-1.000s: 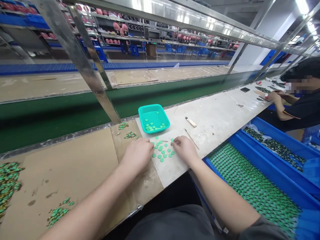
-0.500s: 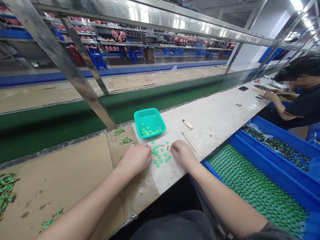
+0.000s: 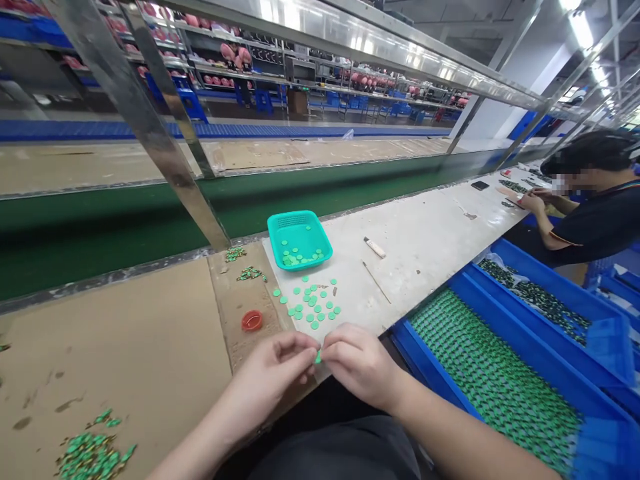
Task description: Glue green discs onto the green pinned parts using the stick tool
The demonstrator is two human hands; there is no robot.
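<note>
Close to the table's front edge, my left hand and my right hand meet at their fingertips. A small green disc shows between them, pinched by both hands; whether anything else is held there is hidden. Just beyond, several loose green discs lie flat on the white table top. Behind these stands a turquoise basket with more discs inside. A red cap-like dish rests on the cardboard beyond my left hand.
Small green-and-gold pieces lie piled on cardboard at left. A white tube and thin stick lie right of the basket. Blue trays of green pieces stand at right. A person works farther right.
Both hands have moved back toward the table's front edge and come together at a green disc. The red dish and more loose discs are now uncovered. The view has shifted slightly.
</note>
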